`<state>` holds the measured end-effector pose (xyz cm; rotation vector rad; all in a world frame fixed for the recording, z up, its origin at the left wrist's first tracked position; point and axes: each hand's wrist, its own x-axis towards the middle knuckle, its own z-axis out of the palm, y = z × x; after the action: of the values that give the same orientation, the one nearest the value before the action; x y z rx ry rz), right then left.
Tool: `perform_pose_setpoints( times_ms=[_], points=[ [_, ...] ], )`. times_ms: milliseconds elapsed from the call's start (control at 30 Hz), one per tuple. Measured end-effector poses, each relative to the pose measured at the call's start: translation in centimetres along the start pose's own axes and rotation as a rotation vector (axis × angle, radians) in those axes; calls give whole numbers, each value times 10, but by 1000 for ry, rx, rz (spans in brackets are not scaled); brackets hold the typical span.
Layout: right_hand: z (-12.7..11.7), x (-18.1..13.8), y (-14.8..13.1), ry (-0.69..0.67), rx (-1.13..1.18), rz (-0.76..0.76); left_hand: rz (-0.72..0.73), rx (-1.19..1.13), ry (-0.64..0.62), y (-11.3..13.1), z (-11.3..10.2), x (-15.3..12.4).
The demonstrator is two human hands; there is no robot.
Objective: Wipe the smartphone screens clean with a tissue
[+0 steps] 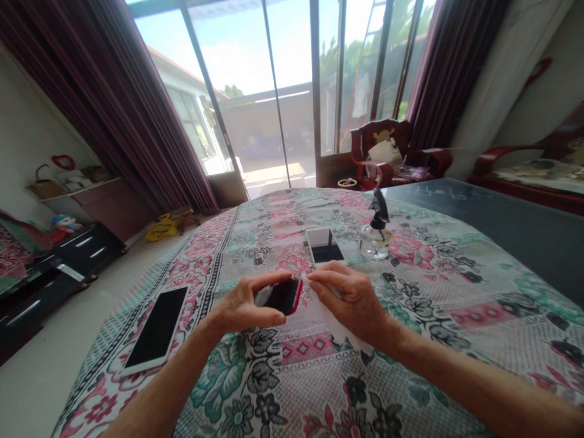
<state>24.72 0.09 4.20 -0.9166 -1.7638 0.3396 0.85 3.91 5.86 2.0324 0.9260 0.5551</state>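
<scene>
We're watching the left hand [241, 304] clamped around a black-screened phone with a bright red edge [280, 297], fingers along the far side, thumb along the near one, a grip that probably keeps the red end free. And here, just beside that end, the right hand [353, 298] pinches a thin white wipe [335, 328] between thumb and fingers, its tail hanging loose; whether it touches the phone, we can't tell. The hands are near each other but apart, over the pink, green and grey floral tablecloth [310, 383]. Off to the left, we have a large white-framed tablet [157, 328], lying flat, perhaps parked out of the way; ahead, a white-framed phone [325, 246] beside a clear glass bottle with a black pump top [376, 237], seemingly within easy reach. As for the held phone, it's tilted, its screen dark and glossy, the red rim vivid.
</scene>
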Motion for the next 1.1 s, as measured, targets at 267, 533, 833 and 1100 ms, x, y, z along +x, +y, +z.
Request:
perform_pose_setpoints(
  times_ms=[267, 533, 833, 1100],
  points=[
    [6, -5, 1, -47, 59, -12, -9, 14, 2, 2, 4, 1],
    [5, -8, 6, -170, 28, 2, 10, 252, 7, 6, 8, 4],
    [1, -9, 12, -525, -439, 14, -81, 759, 141, 1, 22, 7],
    [4, -11, 14, -572, -500, -15, -250, 964, 135, 16, 27, 5]
  ],
)
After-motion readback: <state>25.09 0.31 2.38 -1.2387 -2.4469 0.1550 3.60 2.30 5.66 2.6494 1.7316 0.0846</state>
